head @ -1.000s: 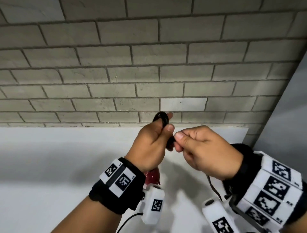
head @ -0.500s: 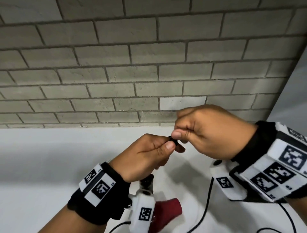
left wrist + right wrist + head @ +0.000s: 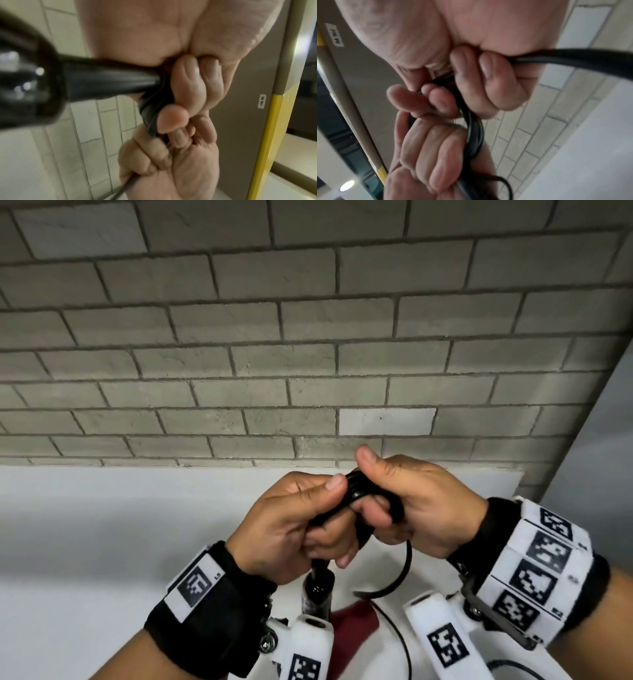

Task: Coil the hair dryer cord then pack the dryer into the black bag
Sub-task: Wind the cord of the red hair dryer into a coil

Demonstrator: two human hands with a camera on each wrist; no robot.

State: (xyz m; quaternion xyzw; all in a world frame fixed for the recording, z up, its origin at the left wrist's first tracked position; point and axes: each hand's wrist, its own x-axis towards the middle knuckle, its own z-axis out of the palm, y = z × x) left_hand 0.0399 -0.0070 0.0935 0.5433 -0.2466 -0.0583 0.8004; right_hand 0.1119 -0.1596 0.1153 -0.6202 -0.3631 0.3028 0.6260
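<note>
While both hands meet above the white table [image 3: 85,542], left hand [image 3: 291,525] fingers curled round coiled cord [image 3: 358,489], right hand [image 3: 418,505] pinching same loops, red hair dryer [image 3: 352,631] hanging below.

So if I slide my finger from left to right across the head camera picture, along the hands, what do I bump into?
Left wristband → left hand → coiled black cord → right hand → right wristband.

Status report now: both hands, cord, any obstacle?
Left hand grips cord coil. Right hand holds cord, wrapping. Dryer hangs below. Bag not visible.
</note>
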